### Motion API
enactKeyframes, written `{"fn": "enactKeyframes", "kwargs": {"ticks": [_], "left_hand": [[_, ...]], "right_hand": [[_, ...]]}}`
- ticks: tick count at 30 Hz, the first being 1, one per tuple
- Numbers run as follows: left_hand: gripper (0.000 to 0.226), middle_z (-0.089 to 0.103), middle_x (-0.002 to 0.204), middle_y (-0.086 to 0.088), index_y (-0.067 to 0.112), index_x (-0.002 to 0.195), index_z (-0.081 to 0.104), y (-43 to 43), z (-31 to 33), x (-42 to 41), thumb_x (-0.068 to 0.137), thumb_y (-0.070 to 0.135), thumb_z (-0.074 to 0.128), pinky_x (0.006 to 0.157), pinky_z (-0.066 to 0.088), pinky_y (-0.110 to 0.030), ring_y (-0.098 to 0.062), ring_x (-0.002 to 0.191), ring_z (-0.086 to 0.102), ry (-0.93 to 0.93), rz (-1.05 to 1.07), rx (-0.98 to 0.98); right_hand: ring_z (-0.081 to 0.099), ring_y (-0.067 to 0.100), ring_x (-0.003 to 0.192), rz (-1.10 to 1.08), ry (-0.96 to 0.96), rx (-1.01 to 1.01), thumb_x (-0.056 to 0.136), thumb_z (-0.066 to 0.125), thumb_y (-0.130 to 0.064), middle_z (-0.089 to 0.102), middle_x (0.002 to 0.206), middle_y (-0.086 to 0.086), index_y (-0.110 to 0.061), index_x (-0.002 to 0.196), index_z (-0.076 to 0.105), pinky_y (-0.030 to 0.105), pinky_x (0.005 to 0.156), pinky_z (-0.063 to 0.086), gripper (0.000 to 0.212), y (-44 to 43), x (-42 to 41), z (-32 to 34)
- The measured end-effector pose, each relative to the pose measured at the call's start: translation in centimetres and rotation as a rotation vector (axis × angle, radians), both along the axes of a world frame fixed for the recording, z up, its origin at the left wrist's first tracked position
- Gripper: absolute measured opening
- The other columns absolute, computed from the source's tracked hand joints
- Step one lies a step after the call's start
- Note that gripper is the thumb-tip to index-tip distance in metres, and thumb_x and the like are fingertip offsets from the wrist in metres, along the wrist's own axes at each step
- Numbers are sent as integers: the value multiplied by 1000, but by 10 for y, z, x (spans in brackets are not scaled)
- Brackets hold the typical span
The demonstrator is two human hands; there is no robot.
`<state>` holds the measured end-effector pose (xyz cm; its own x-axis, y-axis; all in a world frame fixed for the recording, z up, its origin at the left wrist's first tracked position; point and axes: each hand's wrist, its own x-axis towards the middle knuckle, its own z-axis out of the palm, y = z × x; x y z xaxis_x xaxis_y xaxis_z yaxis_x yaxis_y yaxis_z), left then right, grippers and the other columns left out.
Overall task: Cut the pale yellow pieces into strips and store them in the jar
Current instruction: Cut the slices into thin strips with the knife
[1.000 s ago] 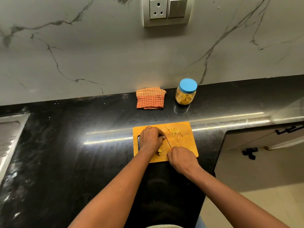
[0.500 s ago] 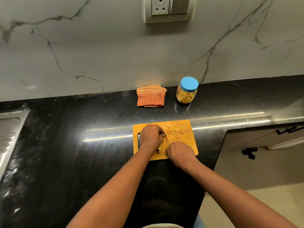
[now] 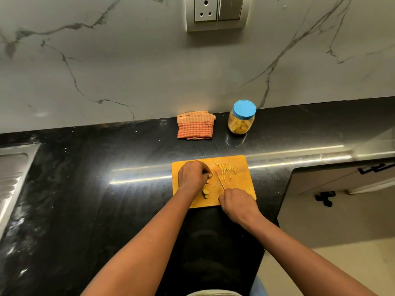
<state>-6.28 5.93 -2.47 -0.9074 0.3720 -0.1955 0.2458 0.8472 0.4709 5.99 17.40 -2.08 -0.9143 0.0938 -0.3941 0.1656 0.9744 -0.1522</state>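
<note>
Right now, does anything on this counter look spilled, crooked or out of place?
Nothing stands out. The strips lie on the cutting board, the jar stands upright, lid on, the cloth sits folded by the wall. The left hand holds a piece, the right hand the knife.

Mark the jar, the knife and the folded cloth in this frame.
jar (image 3: pixel 240 124), head view, its clear side wall.
knife (image 3: pixel 220 180), head view, middle of the blade.
folded cloth (image 3: pixel 195 126), head view, centre of its checked top.

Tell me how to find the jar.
Look along the black counter to where it meets the marble wall. Right of the folded orange checked cloth stands the jar: clear, with yellow pieces inside and the only blue lid.
</note>
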Motion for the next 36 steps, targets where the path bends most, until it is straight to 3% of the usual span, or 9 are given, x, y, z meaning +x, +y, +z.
{"fn": "enactKeyframes", "kwargs": {"ticks": [4,8,12,15,19,23,28,31,36], "left_hand": [[11,74,97,9,27,96,77,-3,-2,-4,86,25,73,70,51,-26,-10,89,64,-18,-2,1],[16,73,103,11,28,101,76,-2,-2,-5,87,23,72,79,56,-31,-11,95,64,-42,-19,3],[22,72,106,11,29,108,74,1,-1,-2,86,23,72,83,57,-34,-11,99,64,-27,-41,14],[28,71,111,8,25,112,72,0,-3,-1,85,18,72,85,56,-32,-13,102,64,-19,-7,26],[24,70,112,6,22,110,73,-4,-5,0,86,18,72,83,53,-28,-12,101,63,-22,-4,33],[25,69,116,8,25,113,72,-1,-2,3,89,20,67,87,54,-32,-13,105,62,-3,-27,29],[23,69,115,6,27,109,73,-6,4,0,90,19,63,80,52,-29,-15,101,64,49,-11,21],[18,70,107,7,31,99,75,-16,6,-3,88,21,65,74,53,-27,-13,89,66,1,-18,12],[18,70,100,13,36,96,76,-29,7,-8,79,38,70,85,45,-31,-9,101,52,54,-206,-53]], "right_hand": [[56,23,84,-38,13,-35,103,33,-30,59,100,7,-12,103,60,32,63,38,33,1,-5,7],[56,20,79,-65,-12,-64,102,34,-32,54,86,3,-14,94,60,31,61,40,33,1,-5,8],[59,25,88,-2,43,-88,103,35,-27,59,98,7,-11,103,61,32,62,43,31,-1,0,14],[60,25,86,-14,31,-102,103,35,-29,61,96,7,-11,99,62,36,68,50,33,-3,0,18],[61,26,88,-38,2,-127,103,34,-30,60,93,7,-13,95,62,35,69,48,33,-2,-3,19],[60,29,91,-36,7,-121,104,32,-28,61,98,10,-9,101,62,36,71,48,35,5,0,24],[60,24,82,-74,-17,-172,101,34,-37,57,85,5,-16,87,56,35,68,47,34,5,1,21],[59,23,80,-87,-11,-183,100,35,-38,58,84,4,-17,85,57,34,66,44,34,5,0,18],[58,24,80,-97,-20,-177,100,34,-39,59,86,5,-17,87,56,33,66,42,34,15,-1,17]]}}
